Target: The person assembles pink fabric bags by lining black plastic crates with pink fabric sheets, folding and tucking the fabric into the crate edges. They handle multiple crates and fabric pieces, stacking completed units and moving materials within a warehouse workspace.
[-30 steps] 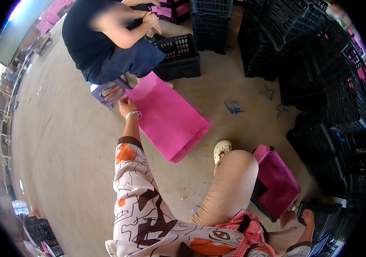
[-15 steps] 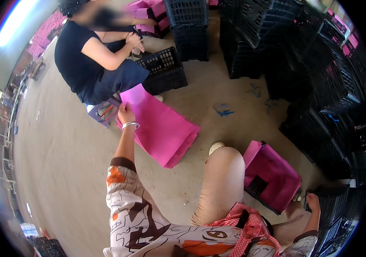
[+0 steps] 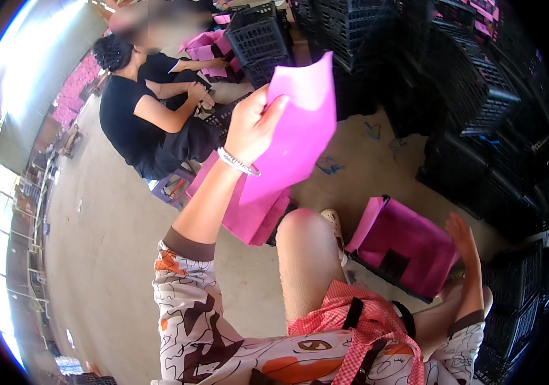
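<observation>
My left hand, with a bracelet at the wrist, pinches a bright pink sheet by its edge between thumb and fingers. The sheet is raised and slightly curved, its upper part lit by the sun. Below it lies a stack of similar pink sheets, partly covered by my forearm and the raised sheet. On the right, a black-edged crate lined with pink sheeting sits by my knee, a dark patch showing in its lining. My right hand, a little blurred, is held above the crate's far right side with fingers stretched out and nothing in them.
A person in black sits on a low stool at the left, with another person behind. Stacked black crates stand ahead, and more black crates crowd the right. Blue strap scraps lie on the concrete floor.
My left hand has lifted a pink sheet off the stack and moved up and right with it. My right hand has risen from beside the crate and opened its fingers.
</observation>
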Demonstrator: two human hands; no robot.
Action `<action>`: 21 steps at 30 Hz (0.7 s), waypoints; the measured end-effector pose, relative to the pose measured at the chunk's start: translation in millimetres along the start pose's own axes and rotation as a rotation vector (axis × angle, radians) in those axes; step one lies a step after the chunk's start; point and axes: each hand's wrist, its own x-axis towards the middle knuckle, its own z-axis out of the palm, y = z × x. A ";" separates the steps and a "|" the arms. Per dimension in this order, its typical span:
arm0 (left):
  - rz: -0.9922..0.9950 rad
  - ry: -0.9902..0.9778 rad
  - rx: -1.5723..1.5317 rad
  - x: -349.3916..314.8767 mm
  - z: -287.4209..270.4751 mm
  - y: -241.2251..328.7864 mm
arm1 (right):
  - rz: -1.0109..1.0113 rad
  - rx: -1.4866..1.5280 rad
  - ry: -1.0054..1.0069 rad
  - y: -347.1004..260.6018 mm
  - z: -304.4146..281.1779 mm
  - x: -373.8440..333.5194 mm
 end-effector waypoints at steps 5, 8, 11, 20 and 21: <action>0.064 -0.233 -0.227 17.4 73.4 59.1 | -0.308 0.225 -0.145 -144.0 62.7 -4.5; 0.065 -0.238 -0.470 3.8 116.6 83.4 | -0.497 0.445 -0.094 -187.6 70.8 -7.8; 0.048 -0.332 -0.599 -5.8 164.8 90.1 | -0.374 0.583 -0.016 -191.9 33.6 -37.8; -0.266 -0.673 -0.579 -38.8 282.5 64.4 | -0.117 0.403 0.307 -159.2 -15.2 -107.1; -0.236 -0.683 -0.542 -41.5 290.7 53.7 | -0.105 0.419 0.319 -150.7 -12.3 -103.6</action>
